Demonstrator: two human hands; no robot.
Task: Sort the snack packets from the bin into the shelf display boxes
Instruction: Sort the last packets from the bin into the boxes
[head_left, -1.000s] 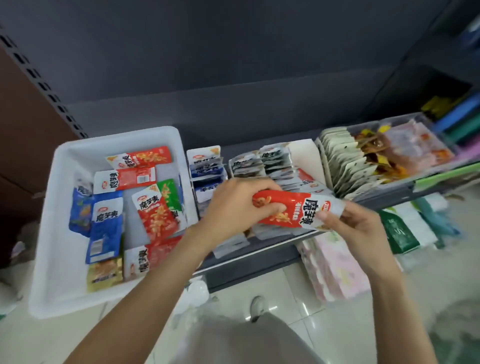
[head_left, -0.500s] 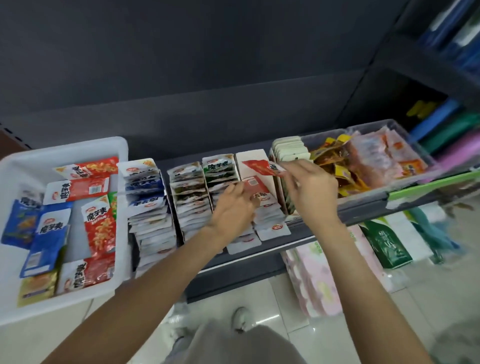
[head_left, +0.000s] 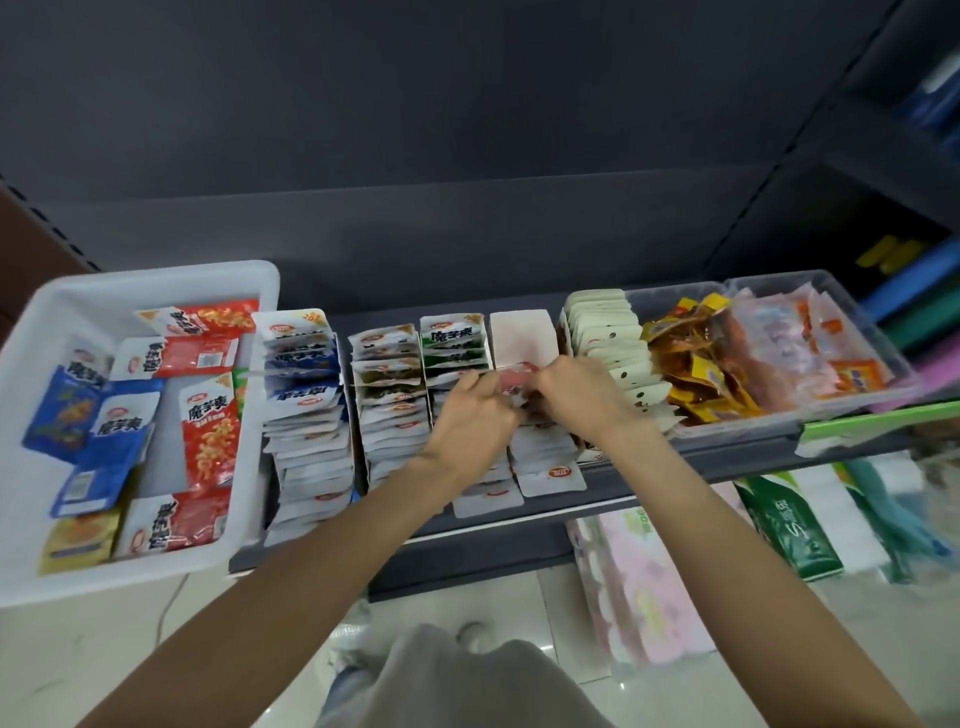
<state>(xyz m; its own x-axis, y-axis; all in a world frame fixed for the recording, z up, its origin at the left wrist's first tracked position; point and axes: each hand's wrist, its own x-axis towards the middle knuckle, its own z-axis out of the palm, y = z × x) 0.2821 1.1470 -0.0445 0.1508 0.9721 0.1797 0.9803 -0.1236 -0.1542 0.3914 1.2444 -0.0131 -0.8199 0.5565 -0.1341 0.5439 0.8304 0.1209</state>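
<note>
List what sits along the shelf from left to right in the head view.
White bin → blue packet row → grey-green packet row → green packet row → red packet box → cream packet row → clear tub of yellow and orange packets.

Dark grey shelf (head_left: 675, 462), centre of frame. Directly on it, left to right: white bin (head_left: 156, 571) overhanging at left; four upright display boxes (head_left: 522, 332) of snack packets at centre; clear tray (head_left: 852, 332) of mixed packets at right. Tiled floor (head_left: 78, 649) along the bottom.
</note>
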